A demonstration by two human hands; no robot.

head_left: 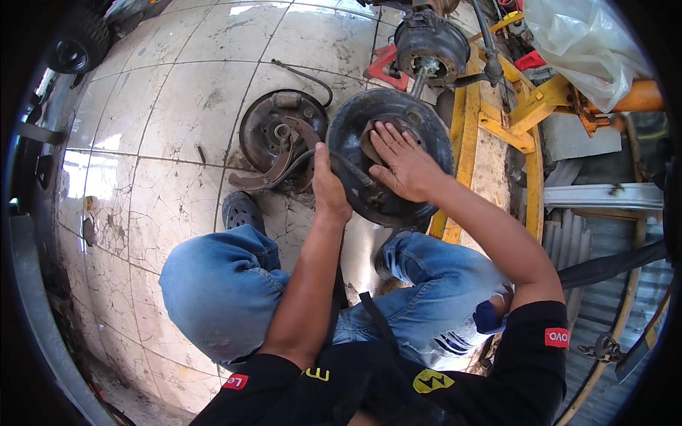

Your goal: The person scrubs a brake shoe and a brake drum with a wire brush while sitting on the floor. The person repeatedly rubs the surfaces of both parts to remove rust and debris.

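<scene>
My left hand (330,190) is closed around a dark curved strip (297,165) at the near-left edge of a large round black metal dish (433,128). My left fingers are mostly hidden behind the palm. Inside the dish, my right hand (403,157) lies flat with its fingers stretched out, pressing on a flat brown piece (367,144) whose kind I cannot make out. Left of the dish, a round brake backing plate (259,135) lies on the floor. Curved brake shoes (252,182) rest on and beside it.
A dark hose (311,79) lies beyond the backing plate. At the far side stand a brake drum (432,46) on an axle and a red stand (383,64). A yellow metal frame (465,153) borders the right, with a clear plastic sheet (582,42) above. Cracked tiles (170,106) cover the floor.
</scene>
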